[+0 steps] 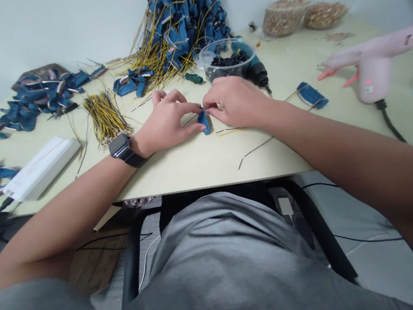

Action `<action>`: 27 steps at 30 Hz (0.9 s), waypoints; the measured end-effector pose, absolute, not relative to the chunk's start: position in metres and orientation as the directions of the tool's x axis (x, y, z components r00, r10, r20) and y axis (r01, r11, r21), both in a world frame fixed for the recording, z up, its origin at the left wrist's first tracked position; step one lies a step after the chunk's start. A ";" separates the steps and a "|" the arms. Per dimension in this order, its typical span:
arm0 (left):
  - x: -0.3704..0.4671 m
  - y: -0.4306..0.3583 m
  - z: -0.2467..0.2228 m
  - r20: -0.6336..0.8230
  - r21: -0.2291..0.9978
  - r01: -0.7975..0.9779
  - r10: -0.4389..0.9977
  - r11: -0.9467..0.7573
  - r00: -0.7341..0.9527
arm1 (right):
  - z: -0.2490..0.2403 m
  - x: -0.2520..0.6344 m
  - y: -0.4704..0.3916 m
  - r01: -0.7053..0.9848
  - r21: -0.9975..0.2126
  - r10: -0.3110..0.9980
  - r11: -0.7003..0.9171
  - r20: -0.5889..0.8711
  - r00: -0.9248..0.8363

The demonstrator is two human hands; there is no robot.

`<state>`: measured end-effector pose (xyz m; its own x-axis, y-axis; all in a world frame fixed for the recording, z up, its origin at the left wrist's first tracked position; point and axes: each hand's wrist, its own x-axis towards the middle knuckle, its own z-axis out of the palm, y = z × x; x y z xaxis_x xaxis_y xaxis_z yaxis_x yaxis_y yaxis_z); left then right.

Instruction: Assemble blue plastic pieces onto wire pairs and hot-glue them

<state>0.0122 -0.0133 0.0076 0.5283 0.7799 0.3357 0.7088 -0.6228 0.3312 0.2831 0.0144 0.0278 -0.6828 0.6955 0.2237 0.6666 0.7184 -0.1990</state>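
Left of the glue gun, your left and right hands are nearly closed, both pinching the blue piece. The gun's label is unreadable.

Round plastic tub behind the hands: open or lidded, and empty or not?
Open and not empty. No lid covers the round plastic tub, and small black pieces show inside it.

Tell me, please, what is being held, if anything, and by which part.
A small blue piece: the left hand holds it at its upper end and lower left edge, the right hand at its upper end.
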 end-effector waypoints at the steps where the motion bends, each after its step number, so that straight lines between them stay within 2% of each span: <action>1: 0.012 -0.013 0.007 0.339 0.334 0.706 0.779 -0.624 0.528 | 0.028 0.283 0.015 0.668 -0.192 0.695 0.719 0.228 -0.682; 11: 0.015 -0.021 0.010 0.326 0.426 0.696 0.816 -0.577 0.477 | 0.029 0.283 0.012 0.671 -0.170 0.691 0.721 0.231 -0.685; 21: 0.009 -0.005 -0.008 0.288 0.409 0.695 0.807 -0.591 0.516 | 0.028 0.283 0.013 0.671 -0.215 0.704 0.710 0.239 -0.668; 27: 0.004 -0.002 0.000 0.278 0.448 0.641 0.779 -0.623 0.563 | 0.030 0.289 0.018 0.649 -0.388 0.753 0.655 0.260 -0.604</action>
<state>0.0038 -0.0018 0.0002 0.5627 0.7786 0.2777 0.6414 -0.6232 0.4475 0.2894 0.0180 0.0305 -0.6044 0.7530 0.2601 0.6488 0.6547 -0.3879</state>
